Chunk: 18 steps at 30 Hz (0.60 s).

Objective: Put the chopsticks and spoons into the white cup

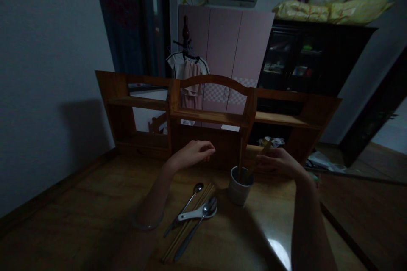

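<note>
My right hand (276, 161) pinches a pale wooden chopstick (252, 169) that slants down into a light-coloured cup (240, 190). Another thin stick (240, 154) stands upright inside the cup, whose contents are otherwise dark. To the left of the cup, my left hand (192, 153) hovers above the table, its fingers loosely curled with nothing visible in them. Below it lie a long-handled metal spoon (187, 203), several chopsticks (178, 239), a white soup spoon (193, 214) and a dark-handled metal spoon (192, 235) whose bowl rests on the white one.
The wooden tabletop (133, 186) carries a low shelf unit (210, 115) along its back edge. A wall (54, 93) borders the left side. Clothes on a stand (190, 70), a pink wardrobe (222, 46) and a dark cabinet (330, 51) stand beyond. A light patch shines at front right.
</note>
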{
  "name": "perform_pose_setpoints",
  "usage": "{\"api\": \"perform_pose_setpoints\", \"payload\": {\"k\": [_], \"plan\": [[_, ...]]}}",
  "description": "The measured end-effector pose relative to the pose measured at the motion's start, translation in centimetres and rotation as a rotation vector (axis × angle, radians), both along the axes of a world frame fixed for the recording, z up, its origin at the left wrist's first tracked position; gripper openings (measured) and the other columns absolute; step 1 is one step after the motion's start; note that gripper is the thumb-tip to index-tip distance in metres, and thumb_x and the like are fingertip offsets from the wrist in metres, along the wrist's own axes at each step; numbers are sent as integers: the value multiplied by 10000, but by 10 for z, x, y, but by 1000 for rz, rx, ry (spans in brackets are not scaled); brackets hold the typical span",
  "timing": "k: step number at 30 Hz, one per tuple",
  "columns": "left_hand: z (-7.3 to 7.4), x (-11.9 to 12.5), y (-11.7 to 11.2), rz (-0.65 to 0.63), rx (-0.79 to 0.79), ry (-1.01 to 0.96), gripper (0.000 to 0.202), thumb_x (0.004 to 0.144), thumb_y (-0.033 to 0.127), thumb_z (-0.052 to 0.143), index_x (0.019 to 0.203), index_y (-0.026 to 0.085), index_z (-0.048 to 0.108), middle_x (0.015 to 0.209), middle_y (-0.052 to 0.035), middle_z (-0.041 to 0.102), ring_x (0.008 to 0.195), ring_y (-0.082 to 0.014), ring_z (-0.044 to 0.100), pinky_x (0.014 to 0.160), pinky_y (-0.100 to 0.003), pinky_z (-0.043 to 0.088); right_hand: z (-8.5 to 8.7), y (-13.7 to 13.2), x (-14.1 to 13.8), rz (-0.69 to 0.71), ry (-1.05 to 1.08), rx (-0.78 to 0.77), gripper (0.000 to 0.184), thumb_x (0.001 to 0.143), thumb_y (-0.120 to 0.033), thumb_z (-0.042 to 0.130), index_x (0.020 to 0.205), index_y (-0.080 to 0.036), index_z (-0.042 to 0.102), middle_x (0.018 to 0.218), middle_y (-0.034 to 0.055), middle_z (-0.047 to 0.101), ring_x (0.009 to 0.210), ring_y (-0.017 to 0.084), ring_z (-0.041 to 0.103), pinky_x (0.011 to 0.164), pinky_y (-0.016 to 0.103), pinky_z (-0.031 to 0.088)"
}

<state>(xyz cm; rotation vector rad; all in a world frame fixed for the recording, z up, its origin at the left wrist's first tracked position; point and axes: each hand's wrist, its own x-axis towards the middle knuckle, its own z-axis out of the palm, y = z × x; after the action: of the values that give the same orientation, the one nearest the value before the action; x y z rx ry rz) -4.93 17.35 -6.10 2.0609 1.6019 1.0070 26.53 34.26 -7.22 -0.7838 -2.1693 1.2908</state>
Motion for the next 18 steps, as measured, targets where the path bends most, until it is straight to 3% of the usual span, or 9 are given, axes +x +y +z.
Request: {"api": "perform_pose_setpoints", "payload": {"k": [6, 18], "plan": [[3, -1, -4, 10, -19, 9, 305, 944, 421, 462, 1000, 188, 651, 750, -11, 680, 707, -163, 654, 635, -235, 445, -15, 5, -17, 114, -24, -97, 491, 734, -538, 804, 929, -112, 656, 875, 104, 693, 808, 268, 682, 707, 326, 566], [-7, -9, 2, -28, -47, 5, 331, 936, 465, 473, 983, 190, 652, 747, -11, 684, 718, -167, 658, 641, -229, 459, -44, 32, -26, 152, -112, -1, 511, 788, -593, 730, 919, -101, 684, 831, 88, 672, 705, 207, 621, 610, 270, 485]]}}
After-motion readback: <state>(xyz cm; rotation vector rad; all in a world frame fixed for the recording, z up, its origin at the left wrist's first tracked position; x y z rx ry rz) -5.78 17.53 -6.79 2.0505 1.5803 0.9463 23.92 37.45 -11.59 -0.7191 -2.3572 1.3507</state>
